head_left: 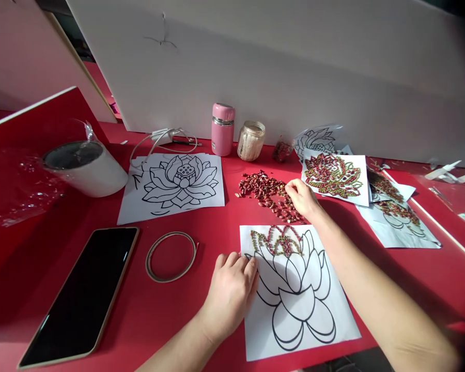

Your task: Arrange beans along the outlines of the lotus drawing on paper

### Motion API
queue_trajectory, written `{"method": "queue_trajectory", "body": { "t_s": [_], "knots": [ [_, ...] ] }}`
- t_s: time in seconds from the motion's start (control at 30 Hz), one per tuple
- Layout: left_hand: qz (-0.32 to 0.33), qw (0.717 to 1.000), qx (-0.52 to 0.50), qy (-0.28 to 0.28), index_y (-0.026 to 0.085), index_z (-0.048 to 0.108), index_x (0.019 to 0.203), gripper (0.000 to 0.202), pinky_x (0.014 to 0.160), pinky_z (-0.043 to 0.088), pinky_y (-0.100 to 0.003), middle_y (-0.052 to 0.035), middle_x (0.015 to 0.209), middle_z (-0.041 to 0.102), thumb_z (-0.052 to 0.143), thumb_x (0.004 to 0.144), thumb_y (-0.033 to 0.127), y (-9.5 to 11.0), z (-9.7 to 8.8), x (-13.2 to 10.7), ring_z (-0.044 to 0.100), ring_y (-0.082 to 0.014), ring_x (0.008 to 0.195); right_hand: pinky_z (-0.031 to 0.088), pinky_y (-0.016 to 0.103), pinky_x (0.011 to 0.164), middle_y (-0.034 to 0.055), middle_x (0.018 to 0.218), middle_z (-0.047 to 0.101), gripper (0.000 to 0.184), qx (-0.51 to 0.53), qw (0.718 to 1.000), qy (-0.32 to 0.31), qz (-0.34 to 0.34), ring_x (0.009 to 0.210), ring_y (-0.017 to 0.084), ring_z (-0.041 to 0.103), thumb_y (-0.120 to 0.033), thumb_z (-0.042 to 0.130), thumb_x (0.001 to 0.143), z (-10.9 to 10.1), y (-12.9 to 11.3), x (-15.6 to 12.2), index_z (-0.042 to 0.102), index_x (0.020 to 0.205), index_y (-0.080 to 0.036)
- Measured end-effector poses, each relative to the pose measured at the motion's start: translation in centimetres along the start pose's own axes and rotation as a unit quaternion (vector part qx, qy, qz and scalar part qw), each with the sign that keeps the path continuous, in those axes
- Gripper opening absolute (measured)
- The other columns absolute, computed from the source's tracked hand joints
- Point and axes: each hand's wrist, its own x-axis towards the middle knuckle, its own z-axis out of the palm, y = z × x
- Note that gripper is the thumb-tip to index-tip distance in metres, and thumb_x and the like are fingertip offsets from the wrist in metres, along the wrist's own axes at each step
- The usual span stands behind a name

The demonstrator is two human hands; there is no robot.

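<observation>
A white sheet with a lotus outline (263, 330) lies in front of me on the red table. Red and green beans line several petals along its top. My left hand (232, 283) rests on the sheet's left edge, fingers curled in; whatever they hold, if anything, is hidden. Beyond the sheet, dark red beans (261, 187) are spread in a loose heap. My right hand (302, 198) is at the heap's right side, thumb and fingertips pinched together. What lies between those fingertips is too small to make out.
Left of the sheet are a tape ring (149, 264) and a phone (83, 294). Printed lotus sheets (213, 194), a pink flask (222, 132) and a glass jar (251, 142) stand or lie behind. Bean-covered lotus pictures (331, 175) sit at right, a white roll (110, 175) at left.
</observation>
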Motion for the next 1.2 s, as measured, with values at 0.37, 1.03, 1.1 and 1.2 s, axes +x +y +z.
{"method": "queue_trajectory", "body": {
  "t_s": [0.37, 1.03, 1.1, 1.2],
  "knots": [
    [0.003, 1.000, -0.003, 0.001, 0.015, 0.056, 0.094, 0.020, 0.062, 0.031, -0.031, -0.0036, 0.072, 0.055, 0.039, 0.085, 0.021, -0.1, 0.1, -0.1, 0.045, -0.0173, 0.068, 0.038, 0.022, 0.063, -0.0011, 0.074, 0.053, 0.010, 0.011, 0.953, -0.216, -0.210, 0.068, 0.009, 0.049, -0.020, 0.043, 0.081, -0.8, -4.4, -9.8, 0.050, 0.074, -0.020],
    [0.004, 1.000, 0.001, 0.014, 0.015, 0.056, 0.090, 0.018, 0.062, 0.031, -0.031, -0.0034, 0.070, 0.055, 0.039, 0.085, 0.020, 0.0, 0.2, -0.2, 0.044, -0.0164, 0.066, 0.035, 0.024, 0.061, -0.0018, 0.070, 0.055, 0.010, -0.087, 0.947, -0.226, -0.210, 0.066, 0.010, 0.049, -0.019, 0.045, 0.077, 0.4, -5.2, -9.9, 0.049, 0.068, -0.021],
    [0.003, 1.000, -0.002, 0.015, 0.016, 0.056, 0.089, 0.018, 0.062, 0.032, -0.031, -0.0035, 0.070, 0.055, 0.039, 0.085, 0.019, 0.1, 0.1, -0.2, 0.044, -0.0162, 0.066, 0.036, 0.023, 0.058, -0.0025, 0.071, 0.055, 0.007, -0.046, 0.955, -0.234, -0.179, 0.063, 0.009, 0.049, -0.022, 0.049, 0.076, 0.3, -5.0, -9.7, 0.050, 0.070, -0.021],
    [0.002, 1.000, -0.006, 0.017, 0.016, 0.056, 0.090, 0.017, 0.062, 0.032, -0.031, -0.0037, 0.070, 0.055, 0.040, 0.084, 0.019, 0.1, 0.0, -0.1, 0.044, -0.0162, 0.066, 0.038, 0.022, 0.057, -0.0022, 0.075, 0.056, 0.007, 0.035, 0.961, -0.245, -0.125, 0.062, 0.009, 0.051, -0.028, 0.051, 0.075, 0.3, -4.3, -9.3, 0.050, 0.073, -0.021]
  ]
}}
